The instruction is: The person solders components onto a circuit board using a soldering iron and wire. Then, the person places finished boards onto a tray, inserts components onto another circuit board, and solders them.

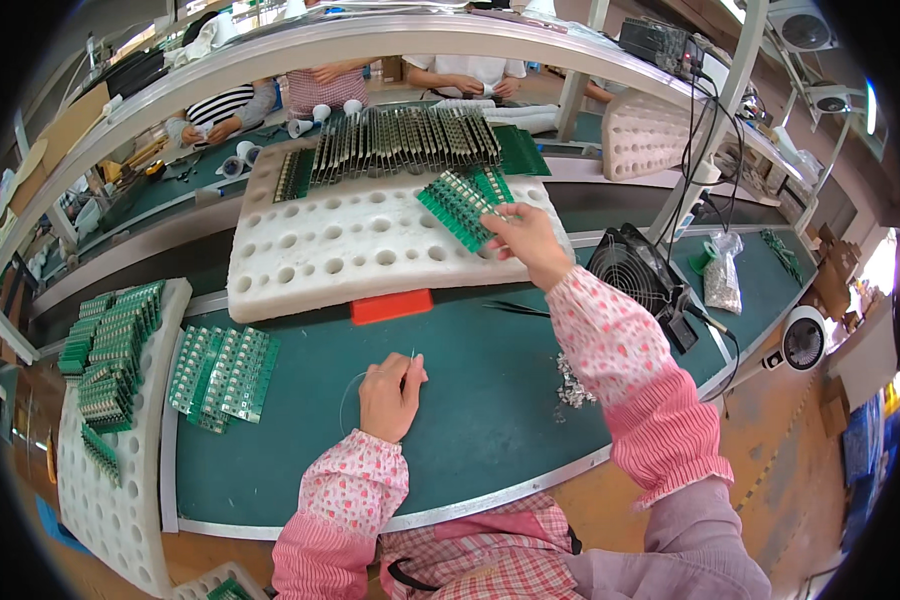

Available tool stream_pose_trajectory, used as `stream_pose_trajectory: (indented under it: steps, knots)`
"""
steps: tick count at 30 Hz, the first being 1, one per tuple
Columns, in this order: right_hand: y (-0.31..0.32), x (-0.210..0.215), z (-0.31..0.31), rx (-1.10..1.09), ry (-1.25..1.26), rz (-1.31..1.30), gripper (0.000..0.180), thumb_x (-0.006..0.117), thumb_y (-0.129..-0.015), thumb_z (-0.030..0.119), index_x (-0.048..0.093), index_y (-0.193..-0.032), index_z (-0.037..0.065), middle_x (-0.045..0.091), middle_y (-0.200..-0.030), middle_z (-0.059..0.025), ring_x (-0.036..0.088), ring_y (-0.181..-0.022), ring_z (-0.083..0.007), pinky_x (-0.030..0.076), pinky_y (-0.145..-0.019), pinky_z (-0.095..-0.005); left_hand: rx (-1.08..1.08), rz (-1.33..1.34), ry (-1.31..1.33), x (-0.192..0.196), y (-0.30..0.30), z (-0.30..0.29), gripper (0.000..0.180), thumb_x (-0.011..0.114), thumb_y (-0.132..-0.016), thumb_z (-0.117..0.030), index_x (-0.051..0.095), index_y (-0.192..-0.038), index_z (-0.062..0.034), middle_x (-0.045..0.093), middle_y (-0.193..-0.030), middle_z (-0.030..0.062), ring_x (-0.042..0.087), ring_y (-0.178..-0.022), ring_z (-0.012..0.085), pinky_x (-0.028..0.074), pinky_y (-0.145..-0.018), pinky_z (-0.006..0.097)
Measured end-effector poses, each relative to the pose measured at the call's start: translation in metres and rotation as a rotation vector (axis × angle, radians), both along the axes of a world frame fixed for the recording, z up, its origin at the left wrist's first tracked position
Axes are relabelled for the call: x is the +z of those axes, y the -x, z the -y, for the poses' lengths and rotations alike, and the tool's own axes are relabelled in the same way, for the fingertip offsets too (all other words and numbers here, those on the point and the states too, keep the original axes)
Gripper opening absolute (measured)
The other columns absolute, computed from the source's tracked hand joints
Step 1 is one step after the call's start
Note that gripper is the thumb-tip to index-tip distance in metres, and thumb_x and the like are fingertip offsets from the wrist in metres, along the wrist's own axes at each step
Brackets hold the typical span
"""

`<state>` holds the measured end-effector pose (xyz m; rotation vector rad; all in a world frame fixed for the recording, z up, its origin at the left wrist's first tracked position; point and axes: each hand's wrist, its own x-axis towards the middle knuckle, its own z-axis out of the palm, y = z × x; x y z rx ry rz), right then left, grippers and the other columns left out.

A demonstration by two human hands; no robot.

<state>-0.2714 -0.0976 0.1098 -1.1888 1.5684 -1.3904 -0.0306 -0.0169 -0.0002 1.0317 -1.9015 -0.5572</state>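
My right hand [526, 240] is raised over the right part of a white foam block and pinches a green circuit board panel [457, 207] at its near right corner. The panel is tilted, with rows of small pale parts on it. Another green board [494, 184] shows just behind it. Low over the green work mat [470, 420], my left hand [390, 396] is closed, thumb against fingers. A thin wire [345, 405] loops out beside it, and a fine tip pokes up from the fingers.
Upright boards [400, 142] stand in rows on the foam block [310, 245]. Flat boards [225, 375] and a second loaded foam block [150, 520] lie left. Near my right arm are tweezers [518, 308], small metal parts [572, 382] and a black fan [635, 275]. People sit opposite.
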Motion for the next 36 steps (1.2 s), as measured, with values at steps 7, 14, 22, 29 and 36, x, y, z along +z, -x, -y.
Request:
stream_pose_trajectory:
  steps: [7, 14, 22, 29, 36]
  knots:
    - [-0.026, -0.013, -0.118, 0.274, -0.063, 0.212, 0.031, 0.064, -0.086, 0.013, 0.049, -0.109, -0.002, 0.062, -0.085, -0.0062, 0.059, -0.059, -0.0089, 0.049, -0.050, -0.0205, -0.125, -0.650, -0.635, 0.013, -0.003, 0.003, 0.025, 0.052, -0.094, -0.025, 0.063, -0.093, -0.0022, 0.065, -0.086, 0.0049, 0.061, -0.077, 0.0121, 0.045, -0.077, 0.026]
    - [-0.045, -0.037, -0.198, 0.318, -0.033, 0.128, 0.025, 0.063, -0.086, 0.007, 0.049, -0.105, -0.002, 0.062, -0.085, -0.0052, 0.059, -0.064, -0.0061, 0.050, -0.056, -0.0188, -0.420, -0.923, -0.808, 0.028, -0.016, -0.022, 0.030, 0.055, -0.092, -0.018, 0.051, -0.115, -0.0009, 0.062, -0.105, 0.0051, 0.059, -0.091, 0.0107, 0.045, -0.081, 0.027]
    - [-0.041, -0.060, -0.209, 0.355, -0.048, 0.078, 0.031, 0.066, -0.084, 0.010, 0.050, -0.108, -0.002, 0.064, -0.090, -0.0106, 0.065, -0.071, -0.0108, 0.052, -0.060, -0.0229, -0.244, -0.708, -0.554, 0.039, -0.029, -0.053, 0.025, 0.070, -0.079, -0.002, 0.059, -0.101, 0.0040, 0.063, -0.095, 0.0046, 0.058, -0.082, 0.0103, 0.049, -0.073, 0.024]
    - [-0.014, -0.077, -0.227, 0.108, 0.011, -0.172, 0.040, 0.067, -0.082, 0.010, 0.050, -0.116, 0.002, 0.060, -0.106, -0.0101, 0.063, -0.072, -0.0123, 0.052, -0.060, -0.0249, -0.063, 0.040, 0.424, 0.046, -0.045, -0.077, 0.036, 0.075, -0.063, 0.005, 0.063, -0.096, -0.0034, 0.063, -0.092, 0.0099, 0.061, -0.076, 0.0229, 0.046, -0.069, 0.030]
    - [0.094, -0.067, -0.255, -0.410, 0.032, 0.142, 0.041, 0.053, -0.093, 0.024, 0.046, -0.125, 0.000, 0.057, -0.112, -0.0094, 0.057, -0.077, -0.0099, 0.049, -0.060, -0.0207, -0.290, 0.476, 0.787, 0.027, -0.049, -0.090, 0.030, 0.071, -0.065, -0.007, 0.067, -0.094, -0.0091, 0.062, -0.091, 0.0024, 0.060, -0.077, 0.0172, 0.041, -0.064, 0.030]
